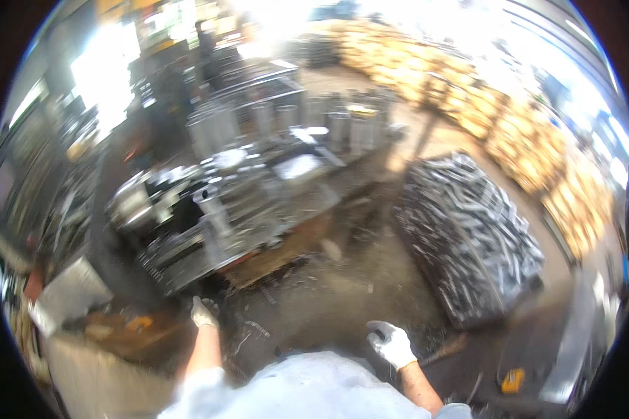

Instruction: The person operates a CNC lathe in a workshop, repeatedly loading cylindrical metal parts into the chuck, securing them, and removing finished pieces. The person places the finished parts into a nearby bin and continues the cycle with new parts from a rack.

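My left hand (204,312), in a pale work glove, hangs below the near edge of a metal machine bed (189,271). Its fingers are loosely bent and apart, with nothing visible in them. On the right, my right hand (393,344), also gloved, is held low over the dark floor, thumb and fingers parted and empty. Neither hand touches anything that I can see. A grey metal tube (215,213) stands tilted at the machine's near side, beside a round shiny machine part (134,204). Motion blur hides the finer details.
Right of the machine stands a large dark bin (426,279) heaped with grey metal pieces (479,230). Upright metal cylinders (339,129) line the machine's far side. Yellowish stacks (496,119) run along the back right. A yellow object (512,380) lies at the lower right.
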The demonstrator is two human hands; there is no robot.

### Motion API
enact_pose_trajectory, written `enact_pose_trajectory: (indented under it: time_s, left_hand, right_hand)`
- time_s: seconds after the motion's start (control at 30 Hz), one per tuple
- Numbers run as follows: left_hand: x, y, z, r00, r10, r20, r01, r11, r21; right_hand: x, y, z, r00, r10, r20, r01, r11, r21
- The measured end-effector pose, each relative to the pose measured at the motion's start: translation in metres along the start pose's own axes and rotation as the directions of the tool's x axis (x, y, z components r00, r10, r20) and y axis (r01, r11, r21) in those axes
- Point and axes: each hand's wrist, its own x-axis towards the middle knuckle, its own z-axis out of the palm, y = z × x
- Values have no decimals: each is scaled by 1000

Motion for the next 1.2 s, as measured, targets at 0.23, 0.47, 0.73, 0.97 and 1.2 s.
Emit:
enact_pose_trajectory:
  time_s: [0.23,0.47,0.73,0.97,1.2]
  left_hand:
    - [-52,103,-111,457,500,-735,-289,865,409]
    - [-15,119,-190,445,815,-371,-210,498,841]
    - [-74,74,77,817,576,19,-537,748,391]
    - [-86,161,279,712,452,538,-677,237,697]
    - [-81,233,258,206,935,288,-926,92,366]
  right_hand:
    - [176,-140,31,727,-521,447,593,805,-27]
    - [317,-245,29,409,-804,431,856,502,123]
    - [469,-359,23,252,-884,394,832,405,379]
    - [547,-465,101,270,-887,375,848,403,345]
    - [600,-530,229,229,-413,882,948,299,-106]
